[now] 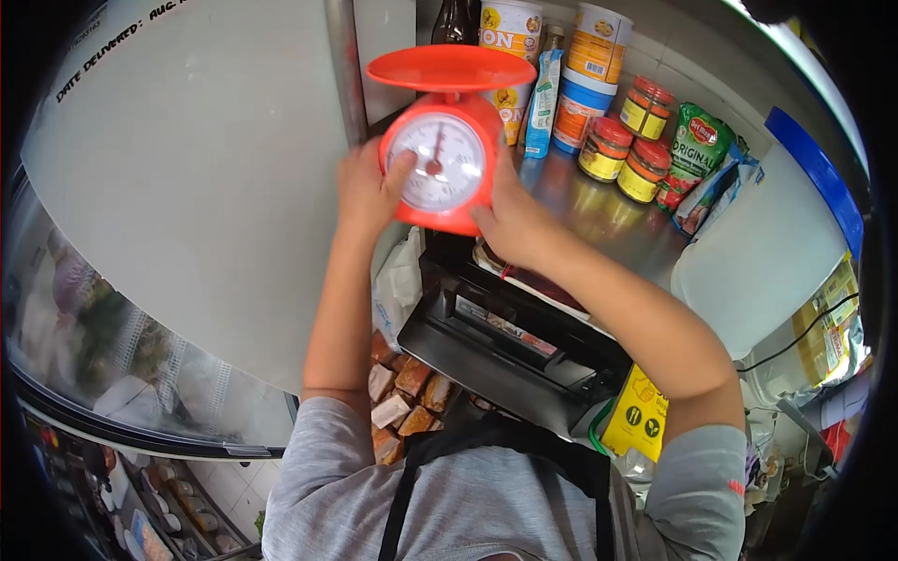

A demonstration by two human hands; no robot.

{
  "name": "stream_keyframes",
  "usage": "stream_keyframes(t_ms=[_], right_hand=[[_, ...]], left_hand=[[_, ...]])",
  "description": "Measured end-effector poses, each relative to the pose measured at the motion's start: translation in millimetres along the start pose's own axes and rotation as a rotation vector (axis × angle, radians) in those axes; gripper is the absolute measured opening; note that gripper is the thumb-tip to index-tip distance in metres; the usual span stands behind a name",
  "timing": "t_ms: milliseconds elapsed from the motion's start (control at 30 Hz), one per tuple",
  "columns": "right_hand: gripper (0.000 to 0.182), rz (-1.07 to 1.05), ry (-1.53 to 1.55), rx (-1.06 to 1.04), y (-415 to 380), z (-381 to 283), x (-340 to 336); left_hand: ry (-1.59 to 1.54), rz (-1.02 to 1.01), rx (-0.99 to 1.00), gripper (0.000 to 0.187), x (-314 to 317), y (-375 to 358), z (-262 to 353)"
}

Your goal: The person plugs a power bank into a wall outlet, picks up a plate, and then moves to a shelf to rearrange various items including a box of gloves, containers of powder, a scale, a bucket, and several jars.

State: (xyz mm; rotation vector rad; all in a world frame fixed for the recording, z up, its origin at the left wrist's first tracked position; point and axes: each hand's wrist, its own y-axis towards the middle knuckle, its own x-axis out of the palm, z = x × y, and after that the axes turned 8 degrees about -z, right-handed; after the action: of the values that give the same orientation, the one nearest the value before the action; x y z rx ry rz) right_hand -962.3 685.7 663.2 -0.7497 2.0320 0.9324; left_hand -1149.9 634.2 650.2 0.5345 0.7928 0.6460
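A red kitchen scale (447, 140) with a white dial and a flat red tray on top is held up between my two hands. My left hand (367, 187) grips its left side, thumb resting on the dial face. My right hand (510, 222) holds its lower right side and base. The scale hangs above the front edge of a steel shelf (608, 220), over a black appliance (505, 346). The tray on the scale carries nothing.
Cans (510, 37), red-lidded jars (629, 150) and sauce pouches (697, 150) stand at the back of the shelf. A large white tub with a blue lid (772, 243) stands at right. A white fridge top (187, 187) fills the left.
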Motion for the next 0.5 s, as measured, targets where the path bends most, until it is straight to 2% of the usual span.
stream_keyframes(t_ms=[67, 233, 333, 367, 467, 500], right_hand=[[0.078, -0.003, -0.002, 0.062, 23, -4, 11], [0.076, 0.077, -0.072, 0.174, 65, 5, 26], [0.076, -0.101, -0.032, 0.168, 60, 11, 9], [0.072, -0.204, -0.012, 0.213, 51, 2, -7], [0.063, -0.289, -0.127, 0.099, 8, -23, -55], [0.054, -0.320, -0.207, 0.081, -11, -29, -71]], left_hand=[[0.443, 0.172, 0.162, 0.045, 2, 14, -17], [0.569, 0.244, 0.146, 0.042, 16, 34, -29], [0.565, 0.300, 0.137, 0.041, 25, 33, -34], [0.560, 0.317, 0.137, 0.041, 27, 34, -37], [0.620, 0.335, 0.152, 0.039, 26, 33, -40], [0.667, 0.380, 0.246, 0.038, 26, 40, -56]])
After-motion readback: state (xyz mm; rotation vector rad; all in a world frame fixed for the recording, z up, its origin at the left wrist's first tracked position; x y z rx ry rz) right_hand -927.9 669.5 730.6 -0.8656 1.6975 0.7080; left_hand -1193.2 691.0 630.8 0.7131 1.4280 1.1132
